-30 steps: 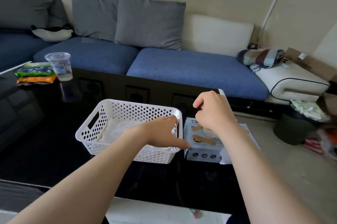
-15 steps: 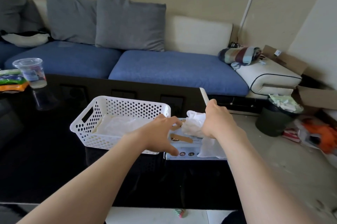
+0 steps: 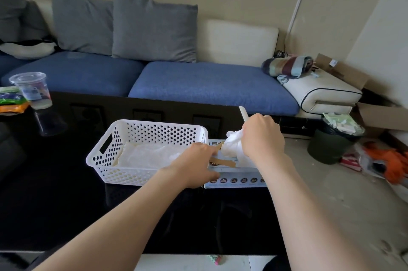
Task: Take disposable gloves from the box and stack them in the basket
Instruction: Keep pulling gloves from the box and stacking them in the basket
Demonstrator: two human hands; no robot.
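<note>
Indoors, a person is working at a glossy black bench [image 3: 66,204], where a pale blue box [image 3: 238,180] of disposable gloves is sitting against the right edge, just beside a white perforated basket [image 3: 132,177]. The right hand [image 3: 262,138] is hovering above the box with its fingers curled tight round a crumpled white bunch of gloves [image 3: 231,146], whose lower end is trailing down to the box top. The left hand [image 3: 194,164] is lying flat over the box's left end, next to the basket's right wall, its fingers stretching loosely across the top and its thumb pressing along the front face; it is holding nothing. Inside the basket, a flat layer of translucent stacked gloves [image 3: 150,156] is covering the floor. Strips of brown tape [image 3: 223,163] are showing on the box top between the two hands. At the bench's far left corner, a clear plastic cup [image 3: 33,91] with a lid is standing upright beside green and orange snack packets [image 3: 11,101]. Behind the bench, a blue sofa [image 3: 209,85] with grey cushions [image 3: 154,30] is running along the wall, and a dark waste bin [image 3: 331,147] is brimming with paper on the floor past the right edge.
</note>
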